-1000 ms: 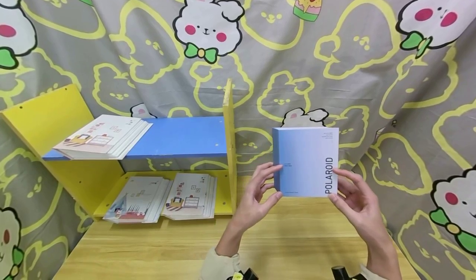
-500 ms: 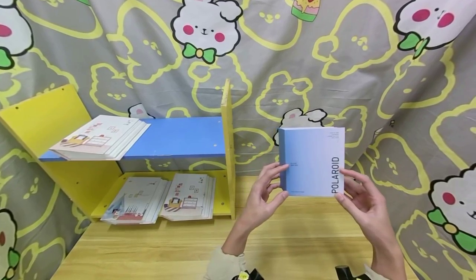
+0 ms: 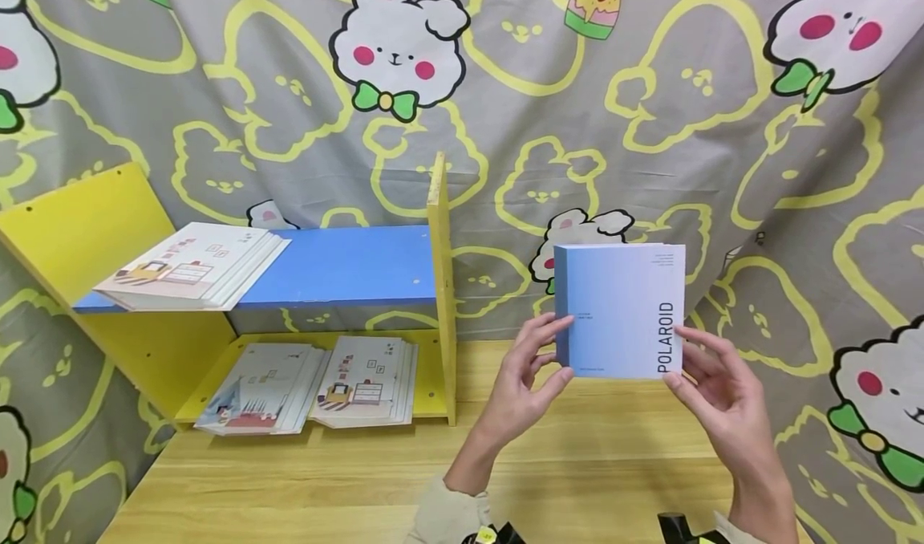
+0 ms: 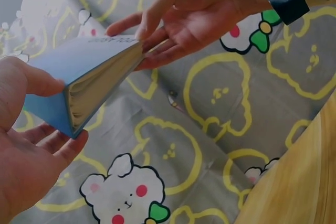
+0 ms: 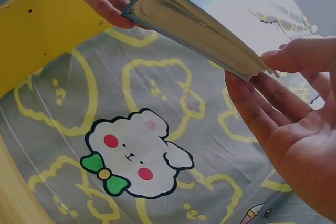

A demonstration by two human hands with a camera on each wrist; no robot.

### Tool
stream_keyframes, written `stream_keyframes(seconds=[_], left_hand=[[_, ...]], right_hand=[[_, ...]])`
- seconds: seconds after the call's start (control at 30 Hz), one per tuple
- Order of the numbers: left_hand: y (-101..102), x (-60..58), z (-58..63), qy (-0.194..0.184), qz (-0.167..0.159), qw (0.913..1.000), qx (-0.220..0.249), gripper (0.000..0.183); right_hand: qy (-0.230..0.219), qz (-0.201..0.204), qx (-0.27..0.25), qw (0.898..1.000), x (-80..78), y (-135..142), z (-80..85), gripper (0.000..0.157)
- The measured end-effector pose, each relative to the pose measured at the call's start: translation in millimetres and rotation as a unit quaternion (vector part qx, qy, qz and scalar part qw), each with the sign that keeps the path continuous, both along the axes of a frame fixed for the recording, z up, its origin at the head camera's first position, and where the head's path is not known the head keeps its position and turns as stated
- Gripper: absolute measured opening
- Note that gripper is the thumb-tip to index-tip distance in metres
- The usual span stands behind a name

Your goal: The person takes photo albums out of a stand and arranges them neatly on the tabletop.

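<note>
A blue-to-white photo album [image 3: 621, 311] marked "POLAROID" is held upright above the table between both hands. My left hand [image 3: 523, 383] pinches its darker blue spine side, thumb on the front cover and fingers behind, as the left wrist view shows with the album [image 4: 86, 72]. At the opposite side my right hand [image 3: 722, 403] grips the lower right edge between thumb and fingers. In the right wrist view the cream page edges of the album [image 5: 184, 24] show between its covers, slightly fanned near the right hand [image 5: 299, 119].
To the left stands a yellow shelf unit [image 3: 442, 287] with a blue upper board [image 3: 346, 263]. A stack of white illustrated books [image 3: 195, 263] lies on that board, with two more stacks, a left one [image 3: 260, 387] and a right one [image 3: 364, 379], below. A patterned curtain [image 3: 505, 127] hangs behind the wooden table [image 3: 325, 480].
Both hands have moved the album a little to the right, with the same grip on it. The shelf and its books have stayed put, apart from a slight shift of the view.
</note>
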State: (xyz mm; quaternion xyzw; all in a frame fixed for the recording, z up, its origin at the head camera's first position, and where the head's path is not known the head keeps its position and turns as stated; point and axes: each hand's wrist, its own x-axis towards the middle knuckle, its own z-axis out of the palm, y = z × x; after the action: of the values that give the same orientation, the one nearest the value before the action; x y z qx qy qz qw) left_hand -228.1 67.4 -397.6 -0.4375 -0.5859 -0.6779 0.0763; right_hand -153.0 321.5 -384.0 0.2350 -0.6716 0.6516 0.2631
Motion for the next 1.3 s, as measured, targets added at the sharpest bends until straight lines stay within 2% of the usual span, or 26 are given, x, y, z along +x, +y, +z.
stream_keyframes(seconds=[0.23,0.47,0.83,1.13,1.3], left_hand=[[6,0.2,-1.1,-0.005,-0.006,1.0000,-0.005,0.060],[14,-1.5,-1.1,0.003,-0.010,0.9999,-0.002,0.061],[24,-8.2,-3.9,-0.001,-0.017,0.9998,-0.006,0.061],[33,-12.0,-8.1,-0.006,-0.003,0.9999,-0.012,0.060],[37,-13.2,-9.8,-0.018,-0.003,0.9997,-0.019,0.060]], right_hand=[[-0.001,-0.002,-0.016,1.000,0.4,5,-1.4,0.060],[-0.017,-0.021,-0.016,1.000,0.8,11,-2.6,0.060],[0.004,0.000,-0.042,0.999,-1.7,17,-6.0,0.060],[-0.008,-0.022,-0.046,0.999,-3.7,20,-9.9,0.059],[-0.002,-0.011,-0.058,0.998,-6.3,24,-13.2,0.059]])
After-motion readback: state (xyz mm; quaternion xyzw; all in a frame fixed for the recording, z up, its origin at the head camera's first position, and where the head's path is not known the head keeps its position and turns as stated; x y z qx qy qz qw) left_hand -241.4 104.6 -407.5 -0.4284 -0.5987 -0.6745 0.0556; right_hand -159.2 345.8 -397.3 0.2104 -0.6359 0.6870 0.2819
